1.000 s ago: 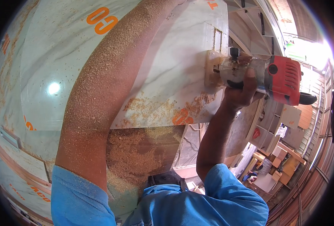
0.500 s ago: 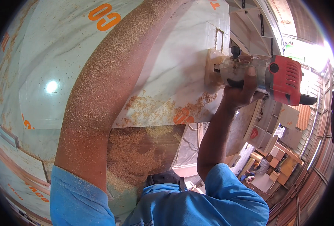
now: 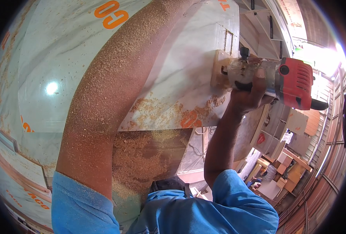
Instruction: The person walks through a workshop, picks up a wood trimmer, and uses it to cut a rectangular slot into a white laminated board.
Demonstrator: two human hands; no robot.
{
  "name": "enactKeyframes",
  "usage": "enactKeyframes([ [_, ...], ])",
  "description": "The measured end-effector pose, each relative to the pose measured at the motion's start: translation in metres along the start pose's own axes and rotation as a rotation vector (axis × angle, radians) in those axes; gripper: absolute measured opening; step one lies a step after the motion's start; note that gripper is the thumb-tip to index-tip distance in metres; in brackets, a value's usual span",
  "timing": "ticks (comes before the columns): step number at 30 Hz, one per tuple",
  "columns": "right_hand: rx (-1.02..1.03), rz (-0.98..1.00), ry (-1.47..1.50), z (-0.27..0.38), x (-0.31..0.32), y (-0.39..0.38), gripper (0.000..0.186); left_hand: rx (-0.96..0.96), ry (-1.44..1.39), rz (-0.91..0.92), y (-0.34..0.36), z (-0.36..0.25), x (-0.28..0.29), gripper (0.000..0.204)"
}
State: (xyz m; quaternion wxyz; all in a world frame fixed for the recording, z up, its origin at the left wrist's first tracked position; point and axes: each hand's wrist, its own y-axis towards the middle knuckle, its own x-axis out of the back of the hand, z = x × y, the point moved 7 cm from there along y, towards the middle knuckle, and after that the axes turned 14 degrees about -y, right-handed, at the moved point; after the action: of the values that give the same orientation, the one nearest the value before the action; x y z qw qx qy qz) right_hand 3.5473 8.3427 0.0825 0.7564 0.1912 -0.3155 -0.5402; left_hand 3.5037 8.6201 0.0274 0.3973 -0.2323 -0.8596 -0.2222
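Observation:
My right hand [image 3: 249, 95] is wrapped round the see-through lower body of a red trim router [image 3: 295, 84]. The router lies sideways in this view, its dusty base plate [image 3: 219, 70] against the right edge of a white marble-patterned board [image 3: 180, 58]. A black knob sticks out of its upper side. Whether the bit is cutting is hidden. Close above the base, a narrow rectangular outline [image 3: 228, 42] shows in the board. My left arm [image 3: 110, 70], covered in sawdust, reaches across the board; its hand lies beyond the upper edge of the view.
Sawdust [image 3: 142, 160] coats a brown panel below the board and sits along the board's near edge. White shelf frames [image 3: 260, 31] stand past the right edge. Wood offcuts [image 3: 286, 171] and boxes are piled at the lower right, by a corrugated wall [image 3: 321, 187]. A cable hangs beneath.
The view has shifted very slightly over the board. My right hand still grips the router, which stays almost at the same spot by the board's edge.

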Motion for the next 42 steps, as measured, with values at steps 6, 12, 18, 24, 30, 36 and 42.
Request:
enactKeyframes([
  [6,0.012,0.030,-0.008,0.000,-0.001,0.001,0.043,0.018,0.008,0.016,-0.002,-0.002,0.002,0.088],
  [12,0.009,0.008,-0.042,0.002,-0.002,-0.002,0.042,0.025,0.016,0.035,-0.003,-0.001,0.004,0.087],
  [18,-0.001,-0.028,0.013,0.003,-0.005,-0.004,0.042,0.020,0.034,0.021,0.000,0.000,0.001,0.087],
  [24,-0.025,-0.032,-0.019,0.004,-0.005,-0.004,0.044,0.021,0.042,0.043,0.000,-0.002,0.002,0.086],
  [30,-0.016,-0.005,-0.008,0.005,-0.008,-0.005,0.044,0.010,0.061,0.007,-0.003,-0.003,0.004,0.086],
  [36,-0.002,0.023,-0.026,0.008,-0.012,-0.004,0.046,0.006,0.044,0.040,-0.002,-0.001,0.003,0.088],
  [42,-0.004,0.037,0.034,0.002,-0.012,-0.003,0.046,0.011,0.032,0.021,0.000,-0.001,0.003,0.088],
])
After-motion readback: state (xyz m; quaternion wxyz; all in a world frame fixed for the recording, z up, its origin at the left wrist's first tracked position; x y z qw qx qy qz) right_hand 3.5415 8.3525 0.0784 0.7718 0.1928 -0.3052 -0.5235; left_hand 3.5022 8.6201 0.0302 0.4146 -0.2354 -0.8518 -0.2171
